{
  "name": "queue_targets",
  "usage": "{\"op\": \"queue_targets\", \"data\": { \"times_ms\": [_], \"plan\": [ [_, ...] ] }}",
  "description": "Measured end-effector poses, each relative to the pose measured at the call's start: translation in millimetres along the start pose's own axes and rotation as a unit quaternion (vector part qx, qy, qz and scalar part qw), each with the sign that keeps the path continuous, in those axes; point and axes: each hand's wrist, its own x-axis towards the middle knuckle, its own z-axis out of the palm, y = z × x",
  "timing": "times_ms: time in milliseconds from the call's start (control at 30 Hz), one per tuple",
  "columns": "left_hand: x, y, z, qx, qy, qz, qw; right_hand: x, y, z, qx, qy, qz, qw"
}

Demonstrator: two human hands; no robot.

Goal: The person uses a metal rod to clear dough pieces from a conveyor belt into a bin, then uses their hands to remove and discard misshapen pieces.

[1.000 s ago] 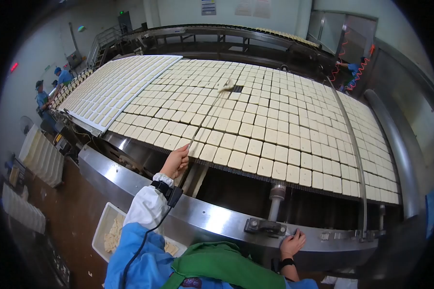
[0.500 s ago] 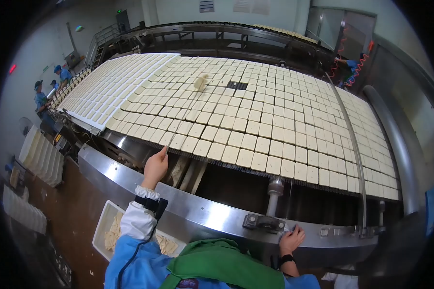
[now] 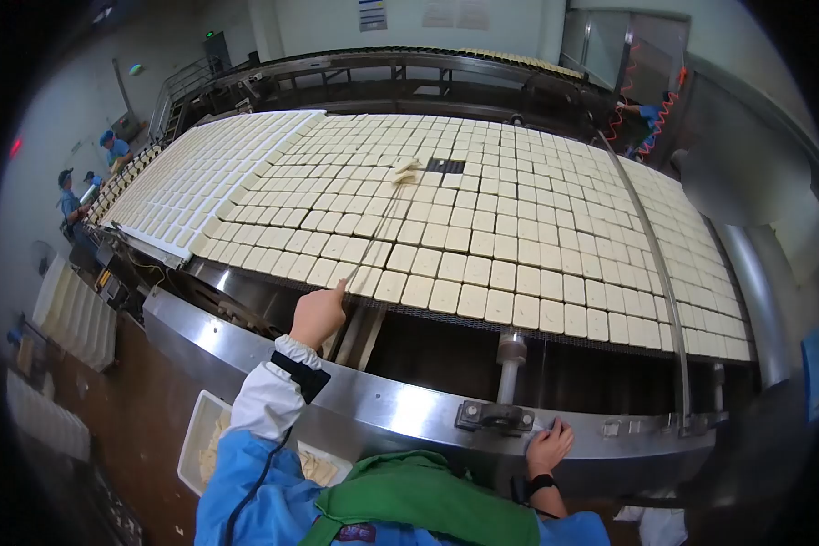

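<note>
My left hand (image 3: 319, 316) is closed round the near end of a long thin metal rod (image 3: 373, 238), which reaches out over rows of pale rectangular blocks (image 3: 480, 270) on a mesh conveyor. At the rod's far end a few pale pieces (image 3: 406, 171) lie piled on the blocks, just left of a dark gap (image 3: 446, 166) in the rows. My right hand (image 3: 550, 446) rests on the steel edge of the machine, its fingers bent over the rim; whether anything is under them is hidden.
A white bin (image 3: 191, 452) with broken pieces stands below my left arm. White trays (image 3: 246, 146) lie at the belt's left end. A curved metal bar (image 3: 648, 227) crosses the belt. Co-workers (image 3: 72, 202) stand far left, and another person (image 3: 648, 113) is far right.
My left hand has moved right with the rod. The loose pieces at its tip have shifted right and slightly farther down, closer to the dark gap. My right hand stays at the edge.
</note>
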Motion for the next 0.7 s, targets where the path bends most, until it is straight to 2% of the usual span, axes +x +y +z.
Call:
{"op": "queue_targets", "data": {
  "times_ms": [33, 67, 100, 133, 167, 200, 233, 267, 333, 367, 433, 567, 633, 700],
  "plan": [
    [0.7, -4.1, 3.6, 0.019, -0.005, 0.054, 0.998, -1.6, -3.1, -0.4, -0.004, -0.001, 0.002, 1.0],
    [5.1, -16.9, 19.0, 0.019, -0.007, 0.053, 0.998, -3.8, -5.4, 0.0, -0.004, -0.003, 0.001, 1.0],
    [12.9, -36.3, 42.5, -0.053, 0.057, 0.079, 0.994, -4.1, -7.2, 1.7, -0.009, -0.003, 0.0, 1.0],
    [14.5, -40.2, 40.7, -0.123, 0.122, 0.104, 0.979, -3.7, -10.1, 3.3, -0.013, -0.002, -0.001, 1.0],
    [15.2, -43.7, 39.5, -0.123, 0.123, 0.104, 0.979, -4.9, -12.8, 4.6, -0.012, -0.001, -0.001, 1.0],
    [14.7, -46.9, 39.2, -0.412, -0.001, -0.03, 0.911, -6.3, -15.0, 5.7, -0.01, -0.002, 0.0, 1.0],
    [11.5, -43.6, 31.5, -0.651, -0.126, -0.161, 0.731, -7.2, -17.6, 5.5, -0.009, -0.004, 0.001, 1.0],
    [8.1, -39.8, 27.6, -0.652, -0.126, -0.16, 0.73, -8.2, -20.3, 5.9, -0.009, -0.004, 0.001, 1.0],
    [-0.4, -32.8, 24.8, -0.803, -0.145, -0.181, 0.549, -11.8, -24.0, 7.8, -0.019, -0.01, 0.006, 1.0],
    [-2.2, -32.8, 25.9, -0.804, -0.145, -0.182, 0.547, -13.6, -25.2, 9.4, -0.021, -0.01, 0.005, 1.0],
    [-5.5, -33.1, 24.1, -0.84, -0.125, -0.172, 0.499, -15.2, -29.9, 12.9, -0.03, 0.023, -0.024, 0.999],
    [-37.6, -45.7, 0.7, -0.856, -0.084, -0.142, 0.49, -19.8, -43.0, 13.9, -0.011, 0.0, -0.016, 1.0],
    [-63.4, -55.0, -18.4, -0.825, -0.021, -0.162, 0.541, -21.3, -50.6, 14.7, -0.021, -0.011, -0.006, 1.0],
    [-92.2, -75.3, -21.0, -0.802, 0.04, -0.19, 0.566, -22.9, -53.6, 16.7, -0.025, -0.024, -0.014, 0.999]
  ]
}}
